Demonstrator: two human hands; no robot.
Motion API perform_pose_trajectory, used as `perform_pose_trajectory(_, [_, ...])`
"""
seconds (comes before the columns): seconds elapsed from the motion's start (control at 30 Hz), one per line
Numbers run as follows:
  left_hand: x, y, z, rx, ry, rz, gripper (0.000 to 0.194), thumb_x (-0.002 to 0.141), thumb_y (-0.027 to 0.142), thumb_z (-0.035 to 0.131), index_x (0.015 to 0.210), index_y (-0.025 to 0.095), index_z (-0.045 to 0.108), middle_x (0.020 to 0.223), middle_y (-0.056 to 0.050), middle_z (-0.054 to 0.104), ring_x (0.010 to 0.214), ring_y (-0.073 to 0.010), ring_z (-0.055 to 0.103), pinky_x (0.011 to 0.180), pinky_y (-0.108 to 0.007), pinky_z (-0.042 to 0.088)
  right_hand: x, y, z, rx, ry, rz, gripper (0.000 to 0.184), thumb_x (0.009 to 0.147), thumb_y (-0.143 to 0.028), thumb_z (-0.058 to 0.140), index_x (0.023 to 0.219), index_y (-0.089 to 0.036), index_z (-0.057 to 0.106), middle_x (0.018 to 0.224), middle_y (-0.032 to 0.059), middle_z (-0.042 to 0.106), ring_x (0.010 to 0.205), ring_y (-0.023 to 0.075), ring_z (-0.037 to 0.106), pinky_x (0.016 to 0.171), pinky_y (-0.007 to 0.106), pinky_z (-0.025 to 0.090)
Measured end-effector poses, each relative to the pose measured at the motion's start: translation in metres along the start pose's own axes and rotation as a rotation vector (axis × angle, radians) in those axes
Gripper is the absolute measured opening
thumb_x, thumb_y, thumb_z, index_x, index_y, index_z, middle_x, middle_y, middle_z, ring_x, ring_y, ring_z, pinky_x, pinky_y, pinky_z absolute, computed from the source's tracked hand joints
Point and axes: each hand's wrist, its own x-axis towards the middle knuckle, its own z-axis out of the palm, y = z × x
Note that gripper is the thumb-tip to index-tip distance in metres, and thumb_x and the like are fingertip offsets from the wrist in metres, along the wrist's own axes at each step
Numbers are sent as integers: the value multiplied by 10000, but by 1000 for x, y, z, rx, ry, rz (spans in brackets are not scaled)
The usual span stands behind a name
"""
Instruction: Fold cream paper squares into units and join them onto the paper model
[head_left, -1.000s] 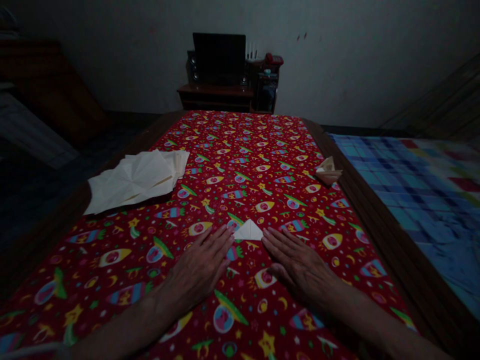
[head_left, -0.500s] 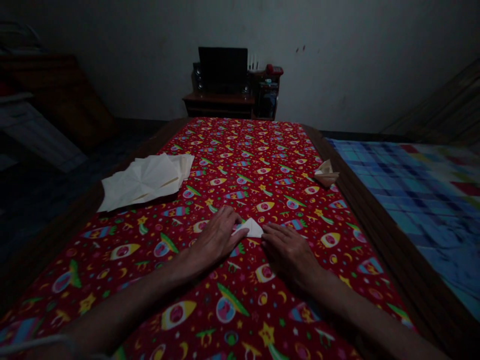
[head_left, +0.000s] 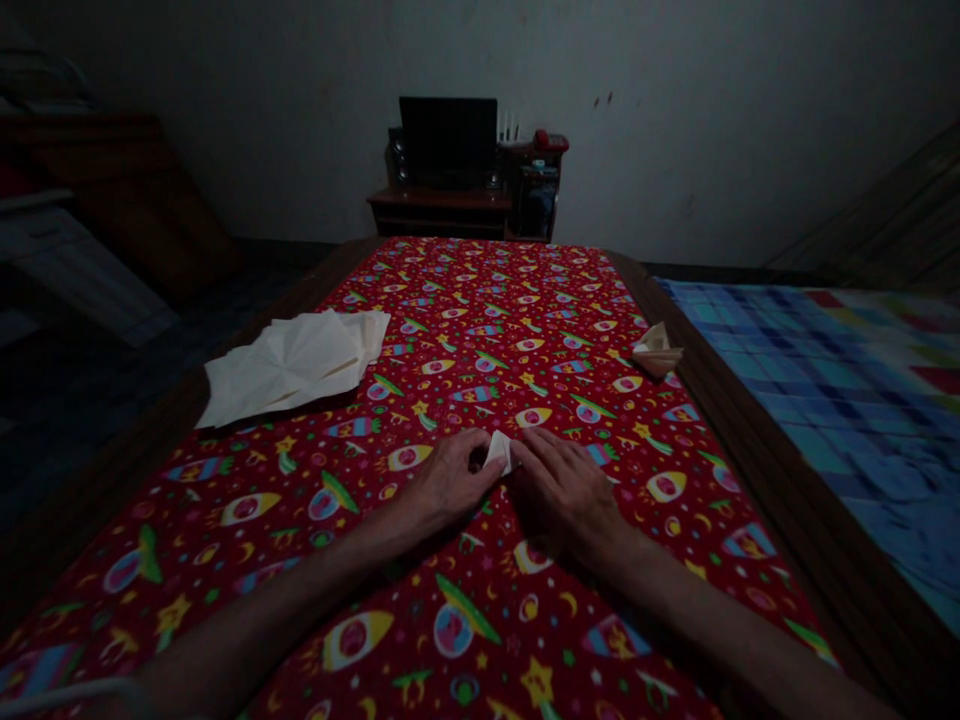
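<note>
Between my two hands is a small folded piece of white paper (head_left: 499,451), its pointed tip facing away from me, low over the red patterned cloth (head_left: 465,545). My left hand (head_left: 454,470) pinches its left side between thumb and fingers. On the paper's right side my right hand (head_left: 566,485) closes its fingertips, thumb near the lower edge. The fingers cover much of the paper, so its full shape is hidden.
To the left lies a stack of creased cream paper sheets (head_left: 289,365). A folded paper piece (head_left: 658,352) sits near the right edge. Beyond the far end stand a black monitor (head_left: 448,140) and a red telephone (head_left: 551,141). A blue checked cloth (head_left: 787,370) is at the right.
My hands have come closer together around the paper, and less of it shows. My right fingers, which lay flatter beside it, now grip its right side.
</note>
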Motion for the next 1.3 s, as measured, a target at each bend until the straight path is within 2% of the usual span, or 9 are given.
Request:
perform_pose_trajectory(0.2, [-8,9,-5,-62,-17,231,205,857,342,490,956,165,520,953,-59,577,873,-172,548,798,-301,468,6,0,5,214,69,-28,341,900,-131,397,1212,-110,534,1067,123,666,986,188,615,840,324,512])
perform_pose_trajectory(0.4, [-12,8,1,-106,-35,138,255,817,328,566,1004,199,451,940,-31,634,861,-177,625,760,-296,506,2,-1,3,349,58,9,387,910,-160,378,1286,-154,470,1051,114,668,933,181,639,783,312,541])
perform_pose_trajectory(0.63, [-15,12,4,-98,12,86,261,909,304,431,1147,199,407,1028,-50,675,943,-174,646,799,-283,498,4,-10,-3,253,37,-2,264,938,-187,368,975,-119,620,784,92,680,677,159,616,602,260,491])
perform_pose_trajectory(0.83, [-15,5,-1,42,-19,129,239,939,261,358,954,194,587,844,-17,674,742,-137,638,687,-234,471,5,-9,-13,403,-61,139,253,932,-226,412,931,-141,650,752,62,680,624,134,620,560,230,464])
perform_pose_trajectory(0.97, [-11,-4,-8,100,25,129,230,926,230,380,921,184,605,832,-13,665,747,-133,620,696,-230,455,4,-7,-47,632,-61,67,211,901,-174,464,859,-182,670,708,14,699,587,105,633,557,201,476])
perform_pose_trajectory(1.03, [-10,-7,-12,97,51,120,212,915,214,396,917,183,606,819,-7,664,744,-130,619,687,-222,455,7,-1,-67,586,14,65,155,873,-189,527,894,-208,679,760,7,722,652,121,665,596,207,503])
perform_pose_trajectory(1.17, [-9,-11,-13,77,70,117,200,898,189,410,896,181,610,802,-4,665,742,-128,627,694,-220,469,12,32,-85,419,158,436,153,851,-258,567,924,-201,688,779,23,725,650,147,675,603,238,525])
perform_pose_trajectory(1.23, [-9,-14,-12,73,75,142,199,892,176,413,905,182,611,819,-5,671,756,-129,632,703,-222,474,10,55,-80,256,148,519,244,854,-319,551,1004,-171,675,932,82,716,786,197,683,613,264,526])
perform_pose_trajectory(1.3, [-9,-16,-10,74,92,174,196,885,164,420,920,182,611,843,-8,677,774,-130,636,708,-222,477,4,74,-71,134,23,458,402,827,-375,568,1145,-134,616,1086,143,666,925,255,655,687,314,522])
